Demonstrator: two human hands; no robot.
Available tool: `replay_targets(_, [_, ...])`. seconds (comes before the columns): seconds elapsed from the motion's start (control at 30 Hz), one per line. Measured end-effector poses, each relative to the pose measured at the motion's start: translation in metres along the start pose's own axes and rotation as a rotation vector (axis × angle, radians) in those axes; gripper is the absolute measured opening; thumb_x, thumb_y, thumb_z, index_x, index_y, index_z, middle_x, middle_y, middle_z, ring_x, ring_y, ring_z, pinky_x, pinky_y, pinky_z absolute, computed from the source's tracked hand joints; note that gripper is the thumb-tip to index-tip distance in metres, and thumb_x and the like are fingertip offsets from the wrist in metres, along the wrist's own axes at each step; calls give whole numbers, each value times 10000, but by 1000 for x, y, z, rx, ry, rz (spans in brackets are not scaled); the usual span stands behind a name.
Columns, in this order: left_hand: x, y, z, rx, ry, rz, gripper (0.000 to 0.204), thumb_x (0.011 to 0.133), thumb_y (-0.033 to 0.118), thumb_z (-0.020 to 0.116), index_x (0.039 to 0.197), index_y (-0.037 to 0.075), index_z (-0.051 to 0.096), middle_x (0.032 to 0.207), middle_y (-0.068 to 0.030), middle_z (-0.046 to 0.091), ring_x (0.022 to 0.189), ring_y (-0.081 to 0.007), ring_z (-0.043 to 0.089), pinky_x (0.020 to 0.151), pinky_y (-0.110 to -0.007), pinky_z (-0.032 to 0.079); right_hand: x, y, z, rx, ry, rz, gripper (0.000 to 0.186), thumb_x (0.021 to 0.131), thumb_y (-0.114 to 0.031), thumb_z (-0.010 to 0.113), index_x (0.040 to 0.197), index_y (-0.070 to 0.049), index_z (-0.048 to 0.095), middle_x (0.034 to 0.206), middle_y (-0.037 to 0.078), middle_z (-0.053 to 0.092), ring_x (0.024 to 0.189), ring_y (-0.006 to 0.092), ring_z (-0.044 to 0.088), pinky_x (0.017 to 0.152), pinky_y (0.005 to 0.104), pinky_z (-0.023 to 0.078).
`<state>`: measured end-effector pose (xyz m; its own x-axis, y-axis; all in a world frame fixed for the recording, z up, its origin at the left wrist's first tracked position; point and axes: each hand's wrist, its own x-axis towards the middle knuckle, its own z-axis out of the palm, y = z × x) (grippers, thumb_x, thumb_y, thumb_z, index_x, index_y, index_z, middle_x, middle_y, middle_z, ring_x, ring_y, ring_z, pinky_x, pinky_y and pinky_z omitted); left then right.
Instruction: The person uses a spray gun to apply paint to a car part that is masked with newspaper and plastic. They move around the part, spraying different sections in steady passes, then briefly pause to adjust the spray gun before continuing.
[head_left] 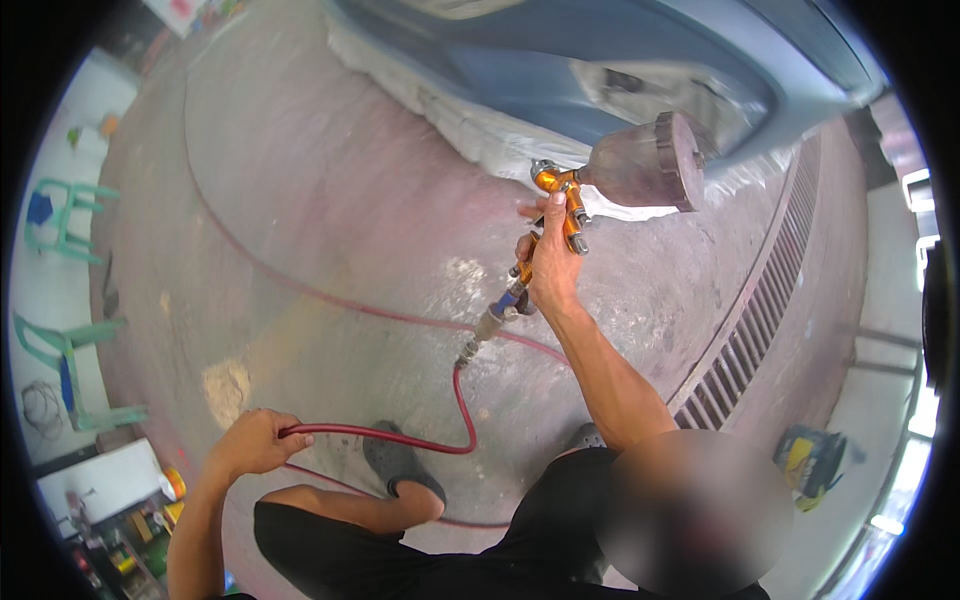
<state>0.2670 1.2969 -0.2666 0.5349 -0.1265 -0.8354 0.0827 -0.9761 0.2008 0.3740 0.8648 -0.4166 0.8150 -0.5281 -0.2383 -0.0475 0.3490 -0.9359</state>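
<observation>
My right hand is wrapped round the handle of an orange spray gun, its paint cup tilted out to the right. The gun's nozzle end points toward the upper left. Below the handle, a blue and metal hose fitting joins the gun to a red air hose. That hose loops down and across to my left hand, whose fingers are closed on it at the lower left. Beyond the gun stands a blue-grey car body panel, with plastic sheeting along its lower edge.
More red hose trails across the concrete floor. A floor drain grate runs along the right. Green plastic chairs stand at the left, above a cluttered shelf. A dark bag lies at the lower right.
</observation>
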Motion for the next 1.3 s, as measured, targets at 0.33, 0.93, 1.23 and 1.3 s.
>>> replay_targets(0.33, [-117, -241, 98, -358, 184, -180, 455, 1055, 473, 738, 923, 37, 754, 727, -260, 683, 724, -494, 707, 677, -558, 527, -31, -38, 133, -65, 540, 214, 596, 1104, -628, 677, 1147, -35, 642, 784, 37, 579, 568, 140, 529, 502, 332, 448])
replay_targets(0.93, [-169, -291, -196, -74, 251, -30, 396, 1083, 410, 715, 905, 57, 690, 751, -252, 721, 741, -521, 718, 691, -626, 550, -26, -50, 359, -202, 574, -146, 445, 1126, -517, 718, 1165, -78, 659, 882, 38, 638, 589, 110, 549, 498, 306, 409])
replay_targets(1.23, [2, -251, -314, -51, 255, 12, 371, 1059, 415, 735, 932, 67, 713, 792, -237, 755, 766, -493, 751, 708, -612, 568, 31, -23, 391, -697, 909, -279, 547, 1190, -415, 598, 1502, 33, 576, 1390, 220, 655, 1220, 297, 636, 1040, 448, 501])
replay_targets(1.3, [32, -236, -329, -89, 240, 44, 375, 1058, 429, 732, 941, 72, 724, 795, -239, 760, 776, -487, 761, 726, -615, 576, 33, -18, 413, -814, 856, -257, 523, 1192, -413, 593, 1436, 49, 607, 1386, 233, 655, 1219, 309, 639, 1052, 472, 498])
